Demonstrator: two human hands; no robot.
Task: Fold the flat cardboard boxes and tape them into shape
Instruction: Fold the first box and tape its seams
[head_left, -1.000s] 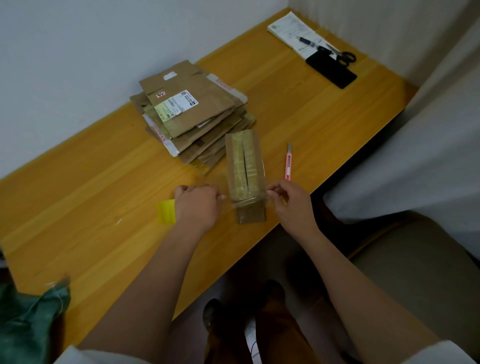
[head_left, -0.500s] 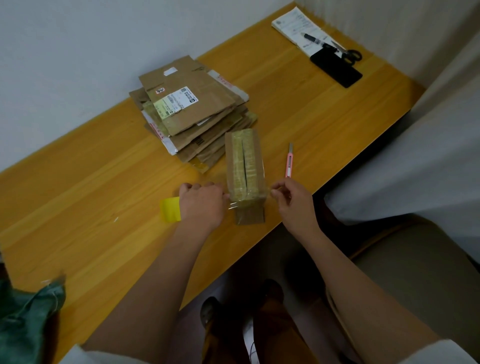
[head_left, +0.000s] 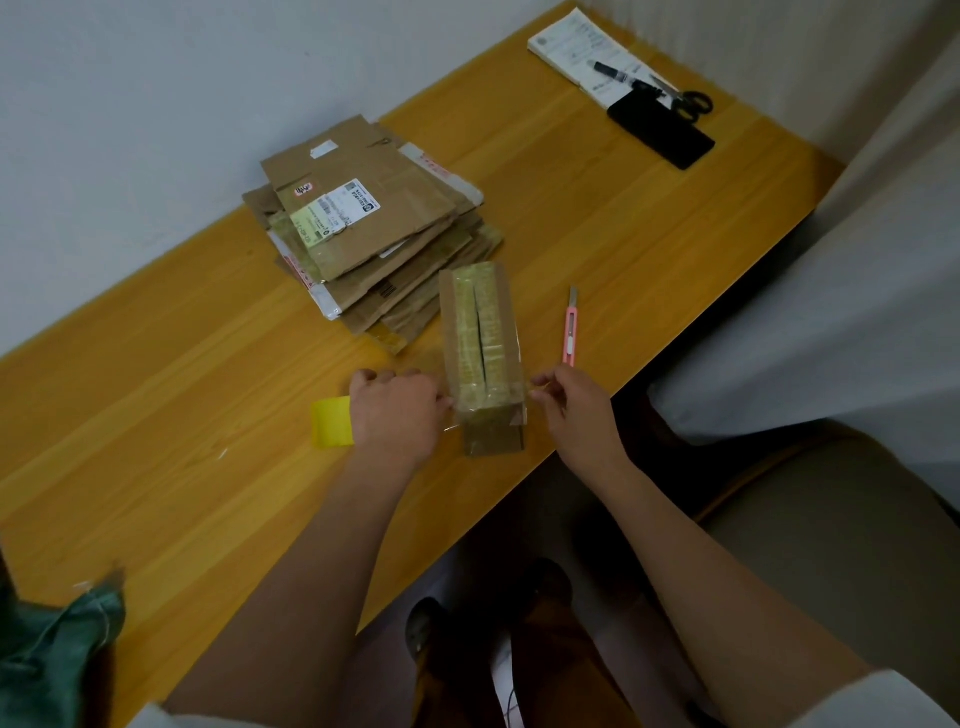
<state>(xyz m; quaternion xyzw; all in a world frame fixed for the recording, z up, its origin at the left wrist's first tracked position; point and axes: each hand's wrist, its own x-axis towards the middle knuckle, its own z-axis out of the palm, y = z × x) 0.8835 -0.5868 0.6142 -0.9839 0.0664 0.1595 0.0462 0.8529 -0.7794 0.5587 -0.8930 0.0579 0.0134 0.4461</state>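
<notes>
We hold a strip of clear tape (head_left: 491, 410) stretched across the near end of a folded cardboard box (head_left: 480, 338). Our right hand (head_left: 576, 410) pinches the tape's free end between thumb and fingertips, just at 3 o'clock of the box. Our left hand (head_left: 397, 413) is curled at 9 o'clock of the box, knuckles up; it appears to grip the tape roll (head_left: 332, 428), of which only a yellow part shows, though the fingers themselves are hidden.

The box stands near the table's (head_left: 156, 415) front edge, long axis toward 12 o'clock. Its top flaps meet along a dark centre seam that looks open; yellowish old tape runs either side of it.

Progress, as we judge it: one box is folded into shape and its first strip is being laid at the near end. The seam is not yet sealed. A stack of flat boxes (head_left: 374, 234) at 11 o'clock, touching or nearly touching the box's far corner, remains untouched, so most of the task is left.

A pink utility knife (head_left: 570, 327) lies at 2 o'clock of the box.

Writing: the top flat box bears a white shipping label (head_left: 340, 208) with barcodes and a red-marked sticker; the text is too small to read.
</notes>
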